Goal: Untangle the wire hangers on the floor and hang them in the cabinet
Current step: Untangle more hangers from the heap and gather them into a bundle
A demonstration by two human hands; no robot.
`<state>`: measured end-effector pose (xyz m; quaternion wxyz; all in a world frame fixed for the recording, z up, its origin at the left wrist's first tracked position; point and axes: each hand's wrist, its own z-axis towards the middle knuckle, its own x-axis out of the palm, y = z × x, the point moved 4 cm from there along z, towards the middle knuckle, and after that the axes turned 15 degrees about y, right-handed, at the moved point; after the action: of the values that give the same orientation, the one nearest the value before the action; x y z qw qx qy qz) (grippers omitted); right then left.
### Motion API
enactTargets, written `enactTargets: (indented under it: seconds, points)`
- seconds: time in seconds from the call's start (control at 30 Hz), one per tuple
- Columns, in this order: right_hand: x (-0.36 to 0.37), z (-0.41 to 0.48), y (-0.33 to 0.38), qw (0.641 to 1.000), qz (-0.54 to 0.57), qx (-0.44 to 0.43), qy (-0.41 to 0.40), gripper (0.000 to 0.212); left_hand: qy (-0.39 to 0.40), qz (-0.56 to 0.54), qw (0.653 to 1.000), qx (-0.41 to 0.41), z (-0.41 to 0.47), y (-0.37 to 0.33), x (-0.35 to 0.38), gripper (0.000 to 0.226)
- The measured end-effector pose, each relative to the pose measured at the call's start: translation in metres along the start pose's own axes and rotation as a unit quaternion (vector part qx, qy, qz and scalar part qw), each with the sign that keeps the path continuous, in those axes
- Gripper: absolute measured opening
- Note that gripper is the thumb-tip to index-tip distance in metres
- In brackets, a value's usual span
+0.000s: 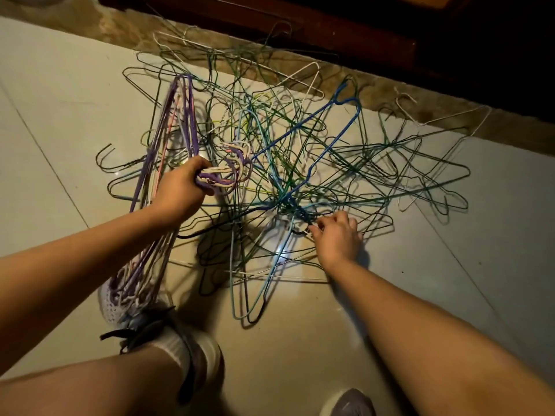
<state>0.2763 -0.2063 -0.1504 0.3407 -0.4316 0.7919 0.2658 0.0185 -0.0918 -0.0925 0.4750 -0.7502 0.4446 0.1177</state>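
Observation:
A tangled heap of wire hangers (300, 151) in green, blue, white and dark colours covers the tiled floor (60, 115). My left hand (180, 190) is shut around the hooks of a bundle of purple, white and pink hangers (168, 139), which hangs down past my left arm to my shoe. My right hand (338, 235) rests low on the heap, its fingertips pinched on a white hanger hook (303, 229). A bright blue hanger (333, 127) lies on top of the pile. The cabinet (360, 28), dark brown wood, stands beyond the heap.
A stone-patterned strip (435, 115) runs along the cabinet base at the floor's far edge. My left shoe (120, 304) and sock sit below the bundle; my right shoe (348, 403) shows at the bottom edge. Bare tile lies to the left and right of the heap.

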Motion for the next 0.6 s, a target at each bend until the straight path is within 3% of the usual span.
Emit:
enactTargets:
  seconds: [0.1,0.3,0.6]
  points:
    - [0.0,0.001,0.009,1.0,-0.022,-0.003,0.009,0.033,0.006,0.006,1.0,0.005,0.0,0.0,0.0,0.034]
    - [0.005,0.019,0.022,0.993,-0.01,0.063,0.104,0.023,0.003,0.004,1.0,0.009,-0.003,-0.006,0.001,0.034]
    - [0.001,0.017,0.012,0.993,0.086,0.018,0.083,0.029,0.002,0.017,1.0,0.013,-0.001,-0.004,-0.003,0.034]
